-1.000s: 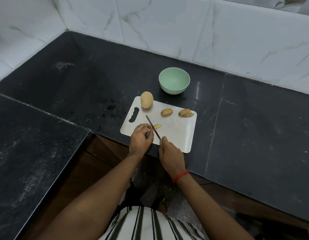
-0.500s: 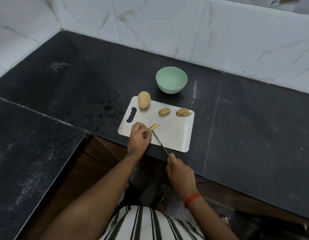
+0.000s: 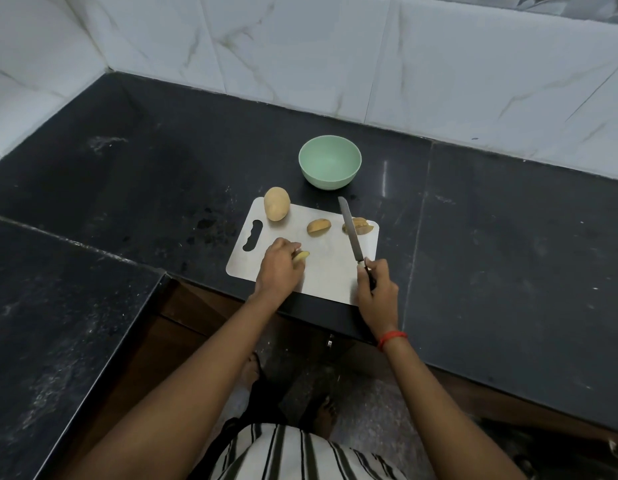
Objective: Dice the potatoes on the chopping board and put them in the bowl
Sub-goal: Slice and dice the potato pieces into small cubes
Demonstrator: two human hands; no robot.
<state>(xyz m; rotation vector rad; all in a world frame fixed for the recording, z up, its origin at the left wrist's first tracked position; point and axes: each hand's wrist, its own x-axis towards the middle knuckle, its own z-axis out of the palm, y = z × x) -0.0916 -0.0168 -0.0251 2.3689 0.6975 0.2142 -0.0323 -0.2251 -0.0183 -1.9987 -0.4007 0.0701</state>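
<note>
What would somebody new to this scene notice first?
Probably the long knife, gripped over the right side of the white chopping board, its blade pointing away toward the empty mint-green bowl on the black counter. Next comes the whole potato at the board's far left corner, then the cut potato pieces mid-board and the potato wedge pinched near its front left.
</note>
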